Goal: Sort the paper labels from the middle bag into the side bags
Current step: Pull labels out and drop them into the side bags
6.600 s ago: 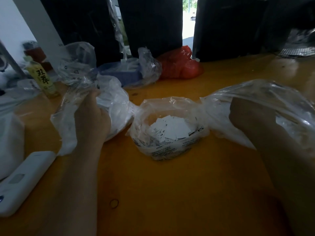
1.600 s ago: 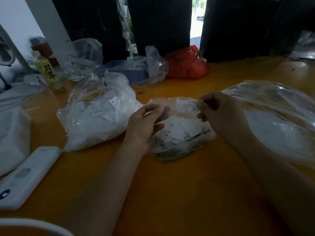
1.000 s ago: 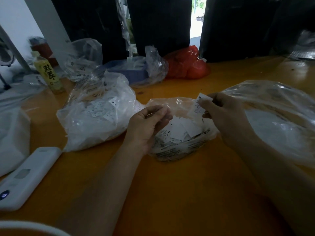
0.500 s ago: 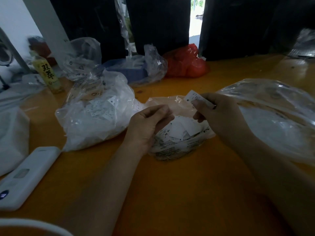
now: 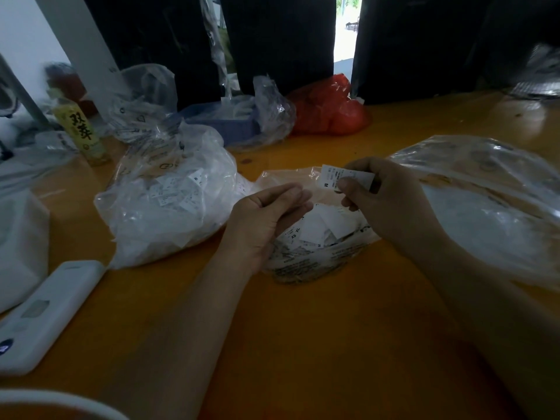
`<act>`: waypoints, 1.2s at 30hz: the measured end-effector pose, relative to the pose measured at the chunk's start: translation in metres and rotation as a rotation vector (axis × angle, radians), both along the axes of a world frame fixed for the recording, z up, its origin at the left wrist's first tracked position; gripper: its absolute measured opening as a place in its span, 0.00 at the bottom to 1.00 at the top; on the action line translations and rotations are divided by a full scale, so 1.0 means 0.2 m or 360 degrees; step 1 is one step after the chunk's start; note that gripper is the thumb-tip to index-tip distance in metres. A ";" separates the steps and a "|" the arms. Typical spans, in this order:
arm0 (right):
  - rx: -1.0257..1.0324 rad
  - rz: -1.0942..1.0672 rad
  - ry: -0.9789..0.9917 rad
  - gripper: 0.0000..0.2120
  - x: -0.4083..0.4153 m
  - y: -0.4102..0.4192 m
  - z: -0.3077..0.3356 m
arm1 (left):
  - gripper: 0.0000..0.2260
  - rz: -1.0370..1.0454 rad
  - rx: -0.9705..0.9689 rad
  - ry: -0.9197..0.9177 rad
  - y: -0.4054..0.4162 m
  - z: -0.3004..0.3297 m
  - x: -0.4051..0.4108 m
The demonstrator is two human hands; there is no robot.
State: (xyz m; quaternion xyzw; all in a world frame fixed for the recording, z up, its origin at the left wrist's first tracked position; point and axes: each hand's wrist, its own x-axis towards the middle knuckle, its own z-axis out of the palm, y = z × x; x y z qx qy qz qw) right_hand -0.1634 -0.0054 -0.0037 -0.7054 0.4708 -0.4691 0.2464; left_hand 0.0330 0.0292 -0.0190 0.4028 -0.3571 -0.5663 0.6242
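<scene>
Pretty dim from my end. Orange-yellow wooden counter (image 5: pixel 303 344) fills most of the view, dark curtains (image 5: pixel 281 40) hang behind it, and a narrow gap (image 5: pixel 345 25) between them lets in bright daylight. There's a pale wall (image 5: pixel 21 28) far left with a slanted white post (image 5: pixel 75 47) crossing it.

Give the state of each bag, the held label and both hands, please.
middle bag: open, labels inside
left bag: holds labels
right bag: clear, contents unclear
paper label: pinched, marked M
right hand: pinches the label
left hand: loosely curled, empty
</scene>
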 end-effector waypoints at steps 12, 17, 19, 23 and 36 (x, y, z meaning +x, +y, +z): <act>0.0067 0.0153 0.0249 0.02 0.02 0.03 0.01 | 0.16 -0.0021 -0.0068 -0.0266 0.01 -0.02 0.00; 0.0065 0.0194 0.0410 0.04 0.01 0.02 -0.01 | 0.06 0.0045 -0.0091 -0.0499 0.02 -0.01 -0.01; 0.0073 0.0190 0.0395 0.10 0.02 0.02 -0.02 | 0.04 0.0059 -0.0113 -0.0600 0.02 -0.01 -0.01; 0.0170 0.0166 -0.0022 0.20 0.02 0.00 -0.02 | 0.04 0.0068 -0.0123 -0.0641 0.03 0.00 -0.02; 0.0109 0.0333 -0.0194 0.02 0.07 0.05 -0.04 | 0.10 0.0094 0.0036 -0.0386 0.02 0.00 -0.03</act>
